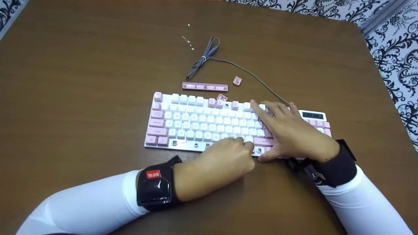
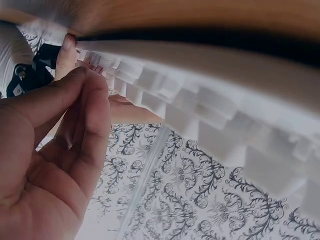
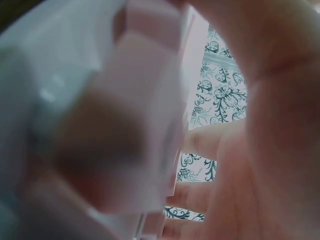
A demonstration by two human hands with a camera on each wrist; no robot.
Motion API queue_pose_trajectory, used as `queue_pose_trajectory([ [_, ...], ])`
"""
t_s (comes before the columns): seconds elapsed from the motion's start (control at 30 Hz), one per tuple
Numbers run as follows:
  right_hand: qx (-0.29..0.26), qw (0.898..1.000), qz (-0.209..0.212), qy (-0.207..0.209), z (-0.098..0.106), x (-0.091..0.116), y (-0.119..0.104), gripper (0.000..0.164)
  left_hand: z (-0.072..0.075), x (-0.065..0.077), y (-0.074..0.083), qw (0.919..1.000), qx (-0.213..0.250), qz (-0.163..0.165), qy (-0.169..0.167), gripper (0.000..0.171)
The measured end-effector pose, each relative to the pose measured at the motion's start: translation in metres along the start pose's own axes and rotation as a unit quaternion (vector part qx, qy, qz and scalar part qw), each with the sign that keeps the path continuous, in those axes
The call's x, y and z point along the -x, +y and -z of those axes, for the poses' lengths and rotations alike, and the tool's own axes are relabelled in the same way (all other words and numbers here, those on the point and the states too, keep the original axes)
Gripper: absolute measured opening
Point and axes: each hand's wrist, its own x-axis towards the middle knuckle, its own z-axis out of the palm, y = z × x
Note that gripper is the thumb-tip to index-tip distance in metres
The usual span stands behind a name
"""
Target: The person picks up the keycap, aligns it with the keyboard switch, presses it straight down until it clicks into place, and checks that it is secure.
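A white and pink keyboard (image 1: 196,129) lies across the table with bare switches showing in its front row. My left hand (image 1: 225,156) is at that row, its fingers curled down. In the left wrist view the thumb and fingertips (image 2: 90,82) come together in a pinch beside the keys. They close round a keycap of the front row, mostly hidden behind them. My right hand (image 1: 287,130) spans the keyboard's right part and steadies it, thumb at the front edge and spread, fairly straight fingers reaching the back edge. Blurred pink keys (image 3: 145,75) fill much of the right wrist view.
Behind the keyboard lies an upturned pink space bar (image 1: 205,86). A loose pink keycap (image 1: 237,81) is to its right, and another keycap (image 1: 222,97) is by the back edge. A tied grey cable (image 1: 204,58) lies farther back, near small bright specks (image 1: 187,40).
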Motion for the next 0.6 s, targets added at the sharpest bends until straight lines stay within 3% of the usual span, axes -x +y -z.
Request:
queue_pose_trajectory([
  [0.2,0.002,1.0,-0.002,-0.003,0.0,-0.001,0.001,0.14,-0.003,0.0,-0.006,0.9997,0.023,-0.003,-0.01,0.021],
  [0.37,0.006,1.0,0.0,-0.001,0.0,-0.001,0.002,0.14,0.003,0.001,-0.014,0.9984,0.055,0.009,-0.014,0.02],
  [0.5,0.009,1.0,-0.002,-0.004,0.002,-0.001,0.001,0.14,0.013,-0.001,-0.032,0.9918,0.121,0.036,-0.017,0.017],
  [0.6,0.013,1.0,-0.005,-0.003,0.002,-0.001,0.001,0.139,0.023,-0.011,-0.054,0.9829,0.162,0.079,-0.036,0.012],
])
